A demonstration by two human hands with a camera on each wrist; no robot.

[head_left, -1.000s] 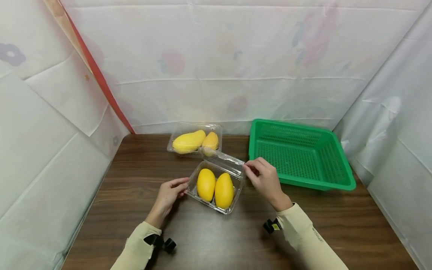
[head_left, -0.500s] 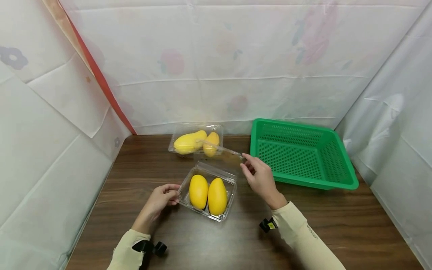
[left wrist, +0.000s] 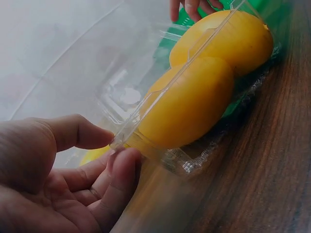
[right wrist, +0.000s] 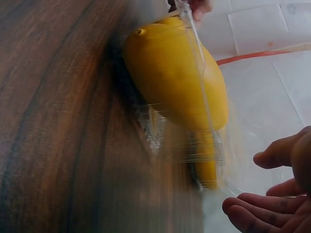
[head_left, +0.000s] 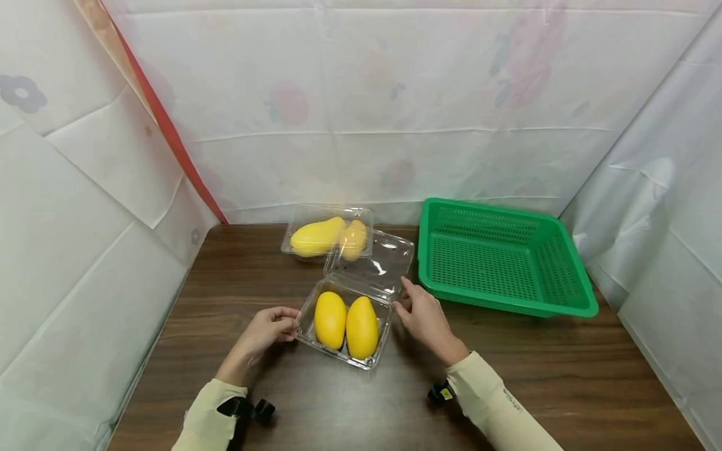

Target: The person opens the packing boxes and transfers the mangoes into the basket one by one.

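Hands, left (head_left: pixel 267 332) and right (head_left: pixel 425 316), flank the clear container (head_left: pixel 369 361) on the tabletop (head_left: pixel 333 413). The left hand pinches its left edge between thumb and fingers; the right hand grips nothing, thumb and fingers parted beside the hinge, and whether its fingertips touch plastic I cannot tell. Inside, side by side, long axes running roughly away from the person, lie the left mango (head_left: pixel 330 320), nearer the left hand, and the right mango (head_left: pixel 363 327), nearer the unoccupied right hand. The right wrist view adds a stem nub (right wrist: pixel 140 32) hidden from the head view. Beyond, the lid (head_left: pixel 389 263) is folded back, overlapping a far container (head_left: pixel 333 212) of yellow fruit (head_left: pixel 314 238). Only the head view gives the green basket (head_left: pixel 482 263) whole, to the right; the left wrist view catches just green patches
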